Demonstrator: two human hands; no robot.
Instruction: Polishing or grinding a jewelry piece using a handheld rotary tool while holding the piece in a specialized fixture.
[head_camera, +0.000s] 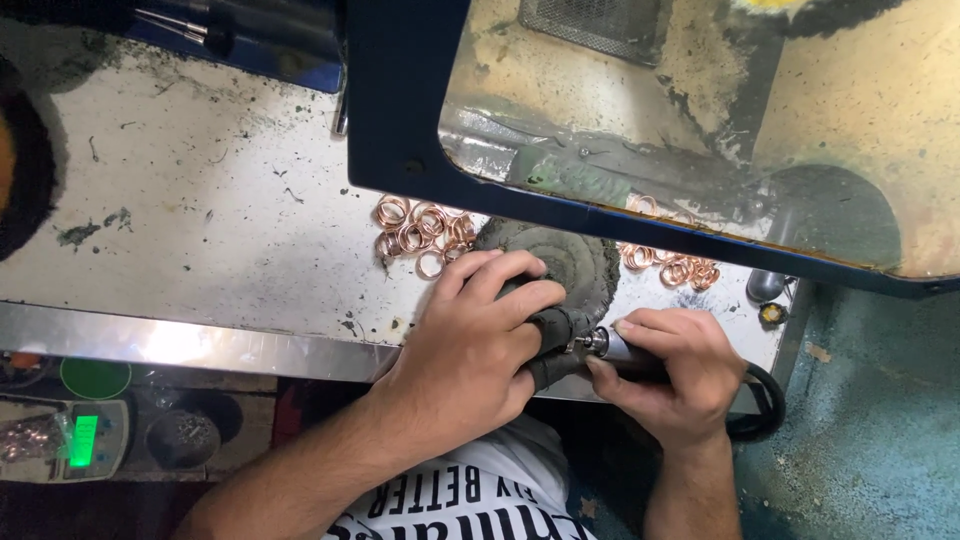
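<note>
My left hand (470, 345) wraps around a dark, dusty cloth-covered piece (553, 330) at the bench's front edge. My right hand (668, 372) grips a slim rotary handpiece (612, 346) whose metal tip points left into that dark piece; its black cable (765, 405) loops off to the right. Just behind my hands lies a round grey pad (560, 255). A pile of copper-coloured rings (420, 232) sits to the left of the pad, and a second pile of rings (668, 265) lies to its right.
A blue-framed, scratched clear shield (690, 130) hangs over the back of the dirty white bench (200, 210). A small digital scale with a green display (82, 440) sits low on the left. A small black-and-yellow item (771, 314) rests near the bench's right edge.
</note>
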